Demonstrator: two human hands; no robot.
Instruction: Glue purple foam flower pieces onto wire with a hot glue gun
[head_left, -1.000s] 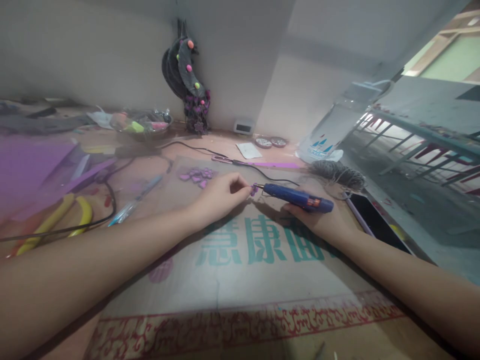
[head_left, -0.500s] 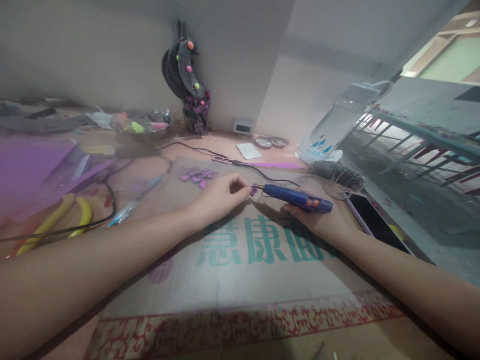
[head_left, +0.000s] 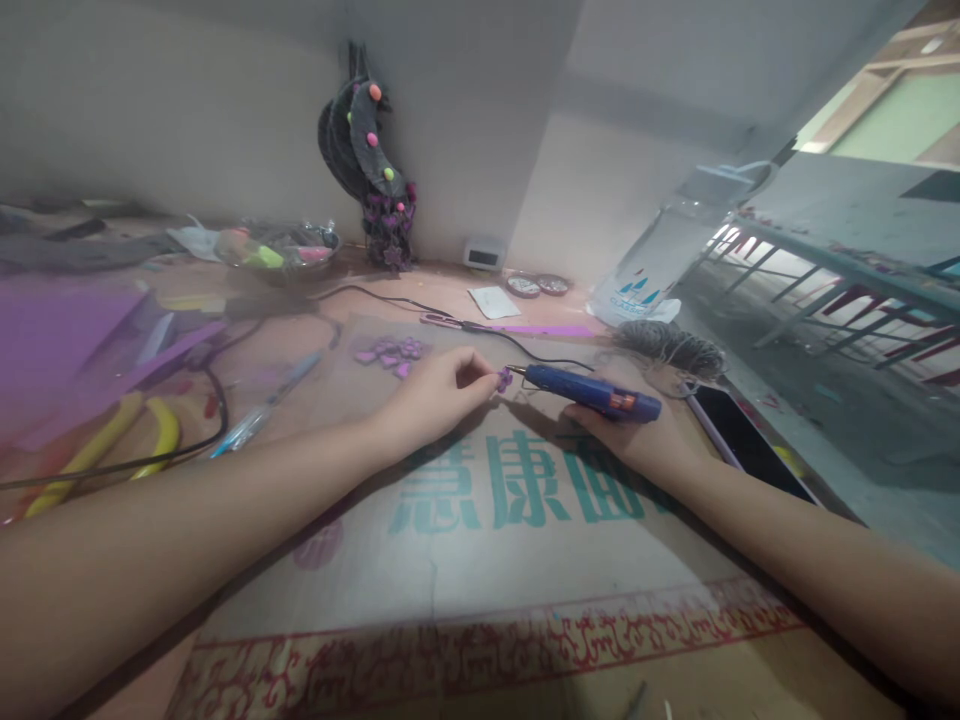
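Note:
My left hand point(head_left: 442, 395) is closed in a pinch on a small purple flower point(head_left: 504, 380), held over a printed cardboard sheet point(head_left: 480, 570). My right hand point(head_left: 637, 425) is wrapped round a blue hot glue gun point(head_left: 589, 392), whose metal nozzle points left. The nozzle tip is right at the flower's upper edge; I cannot tell whether they touch. Beyond my left hand, several purple cut-out pieces point(head_left: 390, 352) lie on the cardboard, some of them flower-shaped.
A phone point(head_left: 750, 445), grey yarn point(head_left: 671, 350) and a clear water bottle point(head_left: 652, 250) are on the right. At the back stand a decorated grey crescent point(head_left: 375, 140) and a bowl point(head_left: 281, 250). Left are a pen point(head_left: 262, 405), yellow-handled tool point(head_left: 161, 435), black cord point(head_left: 112, 467) and purple sheets point(head_left: 67, 330).
The view has shifted very slightly. The flower shows a little more clearly beside the nozzle tip. Both hands keep the same hold.

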